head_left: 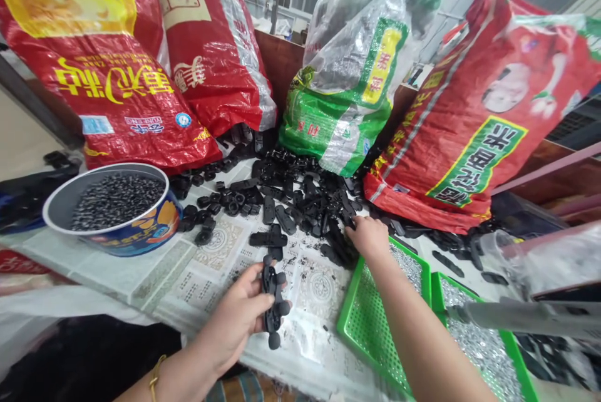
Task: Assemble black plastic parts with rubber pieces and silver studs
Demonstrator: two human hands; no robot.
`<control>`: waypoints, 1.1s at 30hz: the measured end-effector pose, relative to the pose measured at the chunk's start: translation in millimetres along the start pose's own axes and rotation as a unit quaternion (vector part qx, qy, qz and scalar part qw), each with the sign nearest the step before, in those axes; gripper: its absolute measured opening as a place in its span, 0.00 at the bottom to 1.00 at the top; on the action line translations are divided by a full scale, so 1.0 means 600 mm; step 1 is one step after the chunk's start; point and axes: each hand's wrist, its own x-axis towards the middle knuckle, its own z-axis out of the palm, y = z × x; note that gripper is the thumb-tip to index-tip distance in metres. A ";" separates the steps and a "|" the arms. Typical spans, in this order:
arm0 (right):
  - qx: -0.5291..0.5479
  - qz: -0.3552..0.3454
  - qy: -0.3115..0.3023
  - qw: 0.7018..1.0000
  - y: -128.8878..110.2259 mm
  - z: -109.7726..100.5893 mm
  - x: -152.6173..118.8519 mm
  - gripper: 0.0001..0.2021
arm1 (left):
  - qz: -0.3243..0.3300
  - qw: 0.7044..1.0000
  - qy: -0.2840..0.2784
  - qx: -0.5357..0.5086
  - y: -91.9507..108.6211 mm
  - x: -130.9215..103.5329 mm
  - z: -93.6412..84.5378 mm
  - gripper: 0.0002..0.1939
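Observation:
My left hand (pixel 248 302) is closed around a black plastic assembly (pixel 272 302) with round knobs, upright above the patterned table covering. A few elongated black plastic pieces (pixel 268 239) lie just beyond it. At the right side of a heap of loose black plastic parts (pixel 310 201), my right hand (pixel 370 236) has its fingers curled against the pieces. Whatever is between those fingertips is hidden. Under my right forearm stands a green perforated tray (pixel 357 314) with small shiny metal pieces (pixel 406 264) at its far end.
A tub (pixel 154 226) of small black pieces stands at left. Red sacks (pixel 117 101) (pixel 446 139) and a green-white sack (pixel 328 126) line the back. Another green tray (pixel 521 358) holds shiny metal pieces, with a grey metal bar (pixel 526 317) across it.

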 end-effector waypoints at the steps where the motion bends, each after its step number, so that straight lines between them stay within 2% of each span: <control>1: -0.003 0.001 0.000 1.000 0.002 0.003 0.003 0.13 | 0.001 1.000 0.000 -0.003 0.000 0.000 0.002 0.25; 6: -0.012 -0.002 0.035 0.999 0.011 -0.010 -0.004 0.10 | -0.001 0.999 -0.017 -0.033 0.005 -0.001 0.014 0.26; 11: 0.007 -0.014 0.121 0.993 0.001 -0.047 -0.055 0.16 | -0.003 0.995 -0.057 -0.077 0.021 0.001 0.024 0.25; 14: 0.110 -0.138 0.114 0.978 -0.013 -0.056 -0.102 0.16 | -0.008 0.989 -0.108 -0.103 0.032 0.004 0.021 0.22; 16: 0.195 -0.238 0.079 0.948 -0.024 -0.056 -0.131 0.14 | -0.021 0.982 -0.157 -0.101 0.034 0.007 0.016 0.21; 17: 0.232 -0.271 0.057 0.933 -0.030 -0.054 -0.143 0.13 | -0.030 0.978 -0.185 -0.095 0.034 0.008 0.014 0.21; 19: 0.311 -0.292 0.020 0.904 -0.045 -0.051 -0.163 0.13 | -0.043 0.970 -0.223 -0.084 0.029 0.009 0.010 0.21; 21: 0.413 -0.237 0.001 0.880 -0.063 -0.048 -0.179 0.12 | -0.038 0.972 -0.219 -0.082 0.021 0.009 0.010 0.21; 23: 0.531 -0.103 -0.028 0.841 -0.084 -0.044 -0.195 0.12 | -0.018 0.980 -0.181 -0.084 0.013 0.007 0.012 0.22; 25: 0.621 0.027 -0.105 0.776 -0.105 -0.040 -0.210 0.16 | -0.003 0.986 -0.148 -0.074 0.008 0.005 0.016 0.24; 27: 0.667 0.086 -0.196 0.714 -0.122 -0.036 -0.221 0.17 | 0.000 0.989 -0.135 -0.054 0.005 0.003 0.021 0.25; 28: 0.679 0.096 -0.222 0.693 -0.127 -0.035 -0.225 0.16 | 0.001 0.990 -0.131 -0.045 0.005 0.002 0.023 0.26; 30: 0.697 0.120 -0.222 0.672 -0.133 -0.036 -0.229 0.15 | 0.010 0.993 -0.116 -0.034 0.005 -0.001 0.028 0.25; 33: 0.707 0.160 -0.138 0.675 -0.127 -0.045 -0.233 0.13 | 0.041 0.996 -0.069 -0.029 0.006 -0.002 0.031 0.25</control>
